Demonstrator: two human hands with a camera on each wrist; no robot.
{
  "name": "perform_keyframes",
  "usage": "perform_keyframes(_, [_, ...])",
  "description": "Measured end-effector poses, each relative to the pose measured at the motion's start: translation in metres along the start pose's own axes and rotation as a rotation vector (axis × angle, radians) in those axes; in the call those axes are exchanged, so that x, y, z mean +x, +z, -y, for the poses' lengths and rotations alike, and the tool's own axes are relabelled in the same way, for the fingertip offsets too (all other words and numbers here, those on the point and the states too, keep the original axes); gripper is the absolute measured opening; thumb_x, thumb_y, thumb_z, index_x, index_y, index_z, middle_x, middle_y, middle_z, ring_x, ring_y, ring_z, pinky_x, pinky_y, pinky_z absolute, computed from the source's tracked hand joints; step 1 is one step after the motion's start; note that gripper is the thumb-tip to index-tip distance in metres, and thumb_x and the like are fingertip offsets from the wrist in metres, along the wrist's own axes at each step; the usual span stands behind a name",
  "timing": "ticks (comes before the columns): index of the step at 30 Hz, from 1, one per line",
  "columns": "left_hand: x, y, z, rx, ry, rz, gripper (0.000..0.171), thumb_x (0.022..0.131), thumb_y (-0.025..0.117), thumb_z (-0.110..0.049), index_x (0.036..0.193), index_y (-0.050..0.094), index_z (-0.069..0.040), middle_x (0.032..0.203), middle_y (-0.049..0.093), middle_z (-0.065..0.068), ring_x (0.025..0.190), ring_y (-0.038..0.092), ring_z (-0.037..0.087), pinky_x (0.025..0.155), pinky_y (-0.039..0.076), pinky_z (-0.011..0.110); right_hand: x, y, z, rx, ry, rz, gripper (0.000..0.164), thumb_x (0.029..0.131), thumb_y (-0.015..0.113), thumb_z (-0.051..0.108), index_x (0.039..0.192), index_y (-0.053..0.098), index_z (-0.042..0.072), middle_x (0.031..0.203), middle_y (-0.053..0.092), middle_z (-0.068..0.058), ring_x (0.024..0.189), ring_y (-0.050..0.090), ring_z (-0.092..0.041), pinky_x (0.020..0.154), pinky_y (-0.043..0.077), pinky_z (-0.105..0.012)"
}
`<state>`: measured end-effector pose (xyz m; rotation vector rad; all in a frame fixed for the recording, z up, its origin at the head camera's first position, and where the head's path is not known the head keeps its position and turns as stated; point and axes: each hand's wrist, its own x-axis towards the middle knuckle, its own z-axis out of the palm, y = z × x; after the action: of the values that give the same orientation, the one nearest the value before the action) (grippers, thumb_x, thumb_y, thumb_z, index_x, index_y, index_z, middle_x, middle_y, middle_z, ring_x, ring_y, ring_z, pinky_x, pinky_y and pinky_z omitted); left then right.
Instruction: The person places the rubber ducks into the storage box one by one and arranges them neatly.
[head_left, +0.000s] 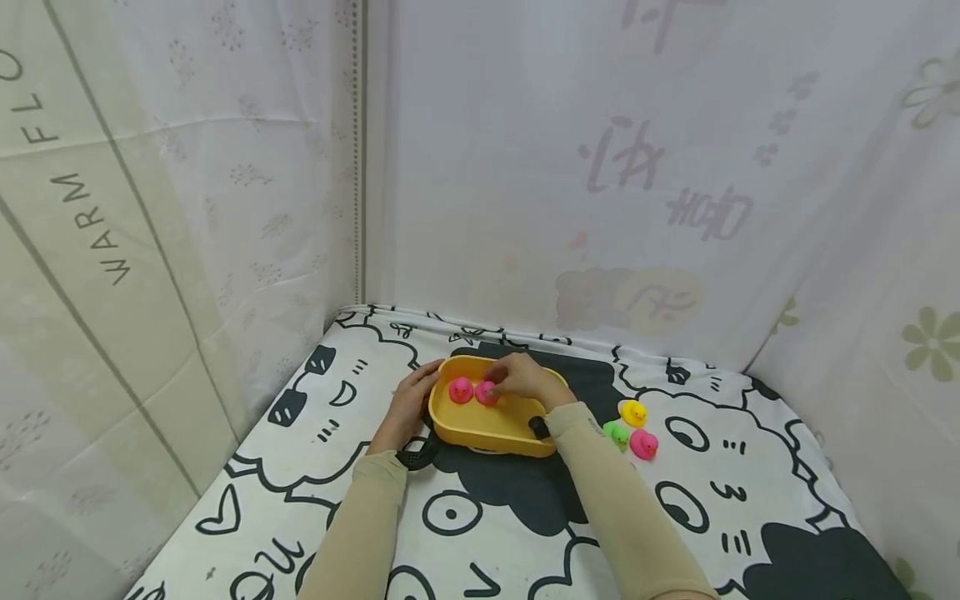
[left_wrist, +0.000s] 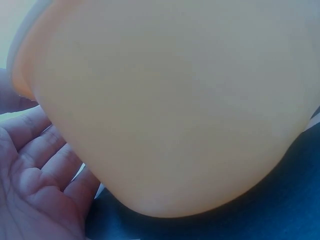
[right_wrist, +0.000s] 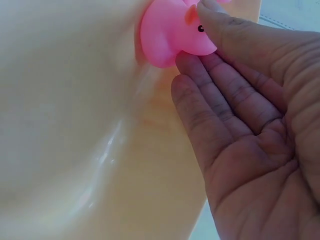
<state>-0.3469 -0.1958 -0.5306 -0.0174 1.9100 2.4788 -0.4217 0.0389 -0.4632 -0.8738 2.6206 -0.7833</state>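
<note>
A yellow plastic basin [head_left: 480, 437] stands on the patterned cloth, its outer wall [left_wrist: 170, 115] filling most of the left wrist view. My left hand [head_left: 410, 404] holds its left side, with the fingers [left_wrist: 62, 162] along the outer wall and the thumb by the rim. Reaching inside the basin, my right hand [head_left: 527, 379] pinches a pink rubber duck [right_wrist: 172, 32] between thumb and fingers. A second pink rubber duck [head_left: 461, 389] sits just left of it in the basin. The right hand partly covers the held duck.
Right of the basin, beyond my right forearm, lie a yellow duck [head_left: 633, 412], a green duck [head_left: 617, 434] and another pink duck [head_left: 644, 444]. Pale printed curtains [head_left: 480, 167] enclose the table at the back and both sides. A black strap [head_left: 420, 454] circles the left wrist.
</note>
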Motion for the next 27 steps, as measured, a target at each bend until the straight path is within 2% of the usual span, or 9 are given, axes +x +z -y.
perform_keyframes(6, [0.000,0.000,0.002,-0.001,0.007,0.002,0.042,0.105,0.052,-0.028,0.146,0.053,-0.016,0.149,0.050,0.007,0.134,0.049,0.026,0.113,0.039,0.040,-0.003,-0.004,0.002,-0.043,-0.011,-0.024,0.037,0.089,0.078,0.025,0.123,0.073,0.009,0.113,0.073,-0.001,0.103,0.067,-0.018,0.094,0.056,-0.035])
perform_keyframes(11, [-0.002,0.000,0.001,-0.003,0.011,0.011,0.043,0.105,0.052,-0.029,0.145,0.053,-0.015,0.148,0.050,0.007,0.135,0.049,0.026,0.113,0.040,0.040,-0.007,-0.008,0.002,-0.004,0.006,-0.050,0.042,0.091,0.076,0.029,0.126,0.071,0.007,0.117,0.072,-0.003,0.107,0.067,-0.020,0.095,0.055,-0.038])
perform_keyframes(18, [-0.002,0.001,-0.001,0.007,0.018,0.021,0.043,0.106,0.050,-0.027,0.146,0.052,-0.012,0.150,0.049,0.010,0.136,0.048,0.027,0.113,0.040,0.041,-0.012,-0.011,0.000,-0.001,0.016,-0.089,0.048,0.088,0.077,0.039,0.124,0.071,0.008,0.116,0.072,-0.001,0.104,0.066,-0.019,0.094,0.055,-0.040])
perform_keyframes(27, [-0.003,0.001,-0.001,-0.008,0.012,0.023,0.041,0.106,0.050,-0.026,0.145,0.053,-0.013,0.148,0.050,0.008,0.135,0.049,0.026,0.113,0.040,0.041,-0.020,-0.019,-0.003,0.031,0.002,-0.124,0.050,0.087,0.078,0.039,0.124,0.071,0.007,0.114,0.072,0.000,0.105,0.066,-0.020,0.095,0.054,-0.040])
